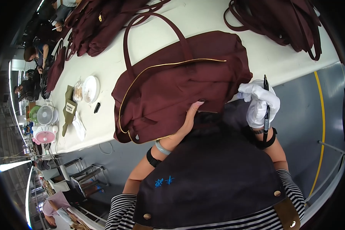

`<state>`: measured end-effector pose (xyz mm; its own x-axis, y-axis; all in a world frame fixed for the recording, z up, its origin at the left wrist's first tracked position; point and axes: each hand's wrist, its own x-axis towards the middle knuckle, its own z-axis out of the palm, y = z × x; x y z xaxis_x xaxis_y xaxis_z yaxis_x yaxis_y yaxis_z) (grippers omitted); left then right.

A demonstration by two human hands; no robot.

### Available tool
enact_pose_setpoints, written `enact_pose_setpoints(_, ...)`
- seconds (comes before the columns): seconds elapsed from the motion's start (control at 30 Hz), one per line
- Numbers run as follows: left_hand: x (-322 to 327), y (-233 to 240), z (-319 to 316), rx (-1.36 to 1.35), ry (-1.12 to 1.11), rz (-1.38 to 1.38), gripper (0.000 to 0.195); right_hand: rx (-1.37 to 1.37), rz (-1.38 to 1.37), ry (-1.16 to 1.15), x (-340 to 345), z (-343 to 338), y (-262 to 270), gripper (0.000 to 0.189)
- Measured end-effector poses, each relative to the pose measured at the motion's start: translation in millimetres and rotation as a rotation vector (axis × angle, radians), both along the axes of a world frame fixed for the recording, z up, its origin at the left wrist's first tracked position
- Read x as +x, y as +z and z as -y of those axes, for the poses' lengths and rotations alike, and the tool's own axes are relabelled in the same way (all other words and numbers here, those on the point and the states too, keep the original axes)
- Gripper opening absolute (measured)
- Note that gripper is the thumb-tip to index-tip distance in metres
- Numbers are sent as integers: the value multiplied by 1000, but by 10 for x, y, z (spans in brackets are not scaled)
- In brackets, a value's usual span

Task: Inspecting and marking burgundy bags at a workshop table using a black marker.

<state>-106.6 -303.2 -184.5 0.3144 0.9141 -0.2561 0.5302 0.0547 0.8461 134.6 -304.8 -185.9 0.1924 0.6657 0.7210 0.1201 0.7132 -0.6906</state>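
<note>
A maroon fabric bag [172, 83] with a gold zipper and looped handles lies at the edge of the white table [109, 54]. Bare and wearing a bangle and a dark band, my left hand [189, 118] grips the bag's near side, thumb on top beside a small dark slot and a flat edge; its other fingers are hidden beneath. My right hand [260, 103], in a white glove, holds a black marker pen [266, 106] upright between its fingers, tip end uncapped. The glove's fingertips are close to the bag's right end; whether they touch it I cannot tell.
More maroon bags are heaped at the back left [95, 28] and back right [279, 23]. A white round dish [90, 89], a packet of cotton swabs [78, 90], a black cap [97, 107] and an olive fabric piece [69, 110] lie left. Fans [45, 115] and other people are farther left.
</note>
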Motion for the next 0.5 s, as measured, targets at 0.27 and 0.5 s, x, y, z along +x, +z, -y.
enact_pose_setpoints(0.27,-11,-268,20,100,42,242,48,-47,34,-28,25,54,107,48)
enact_pose_setpoints(0.5,129,599,31,-549,306,364,44,-42,-71,-268,104,134,53,35)
